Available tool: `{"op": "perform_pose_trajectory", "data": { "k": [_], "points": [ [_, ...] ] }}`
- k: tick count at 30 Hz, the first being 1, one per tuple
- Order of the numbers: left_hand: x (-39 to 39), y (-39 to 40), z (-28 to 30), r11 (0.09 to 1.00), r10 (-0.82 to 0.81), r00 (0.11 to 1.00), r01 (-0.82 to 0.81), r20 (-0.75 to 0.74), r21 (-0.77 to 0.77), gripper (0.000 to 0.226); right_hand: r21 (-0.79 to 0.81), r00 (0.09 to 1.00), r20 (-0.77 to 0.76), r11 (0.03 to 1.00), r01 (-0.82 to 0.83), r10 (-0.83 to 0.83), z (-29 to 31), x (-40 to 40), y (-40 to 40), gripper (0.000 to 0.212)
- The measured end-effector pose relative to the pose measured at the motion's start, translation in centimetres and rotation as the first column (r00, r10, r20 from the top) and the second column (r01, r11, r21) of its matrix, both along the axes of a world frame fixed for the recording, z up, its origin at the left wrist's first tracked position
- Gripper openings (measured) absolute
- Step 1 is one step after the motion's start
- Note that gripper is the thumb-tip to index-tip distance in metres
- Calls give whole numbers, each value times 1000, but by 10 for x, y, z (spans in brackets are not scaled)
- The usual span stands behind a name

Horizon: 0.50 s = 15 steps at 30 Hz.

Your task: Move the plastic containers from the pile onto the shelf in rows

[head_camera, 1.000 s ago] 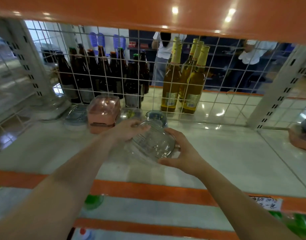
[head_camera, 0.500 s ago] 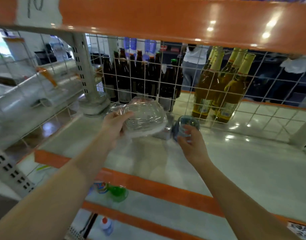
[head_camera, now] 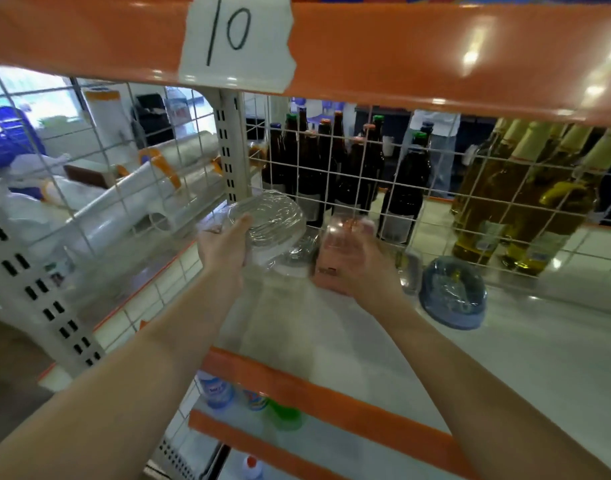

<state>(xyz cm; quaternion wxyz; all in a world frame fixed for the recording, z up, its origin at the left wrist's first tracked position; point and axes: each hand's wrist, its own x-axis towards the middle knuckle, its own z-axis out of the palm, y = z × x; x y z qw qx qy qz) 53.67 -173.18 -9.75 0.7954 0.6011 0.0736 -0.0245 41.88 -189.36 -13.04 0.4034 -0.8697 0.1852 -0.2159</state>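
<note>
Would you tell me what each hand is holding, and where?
Left hand grips the clear container by its left side; right hand holds the pink container at its front.

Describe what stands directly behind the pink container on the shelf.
Behind the pink container, past the wire grid, stand dark brown bottles. The right hand covers the container's front, hiding its base.

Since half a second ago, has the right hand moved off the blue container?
Yes. The right hand now grips the pink container, left of the blue container, which sits untouched by the wire mesh.

1 head view, forward and down, close over the shelf [head_camera: 504,348]
</note>
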Motion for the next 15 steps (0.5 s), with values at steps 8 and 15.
{"op": "perform_pose_trajectory", "data": {
  "k": [8, 15],
  "points": [
    [58, 8, -3, 997, 30, 997, -34, -69, -69, 50, -178, 986, -135, 982, 71, -96, -8, 42, 11, 61],
    [88, 0, -21, 998, 19, 1000, -18, -15, 58, 79, -359, 971, -133, 923, 139, -198, -6, 58, 16, 52]
  ]
}}
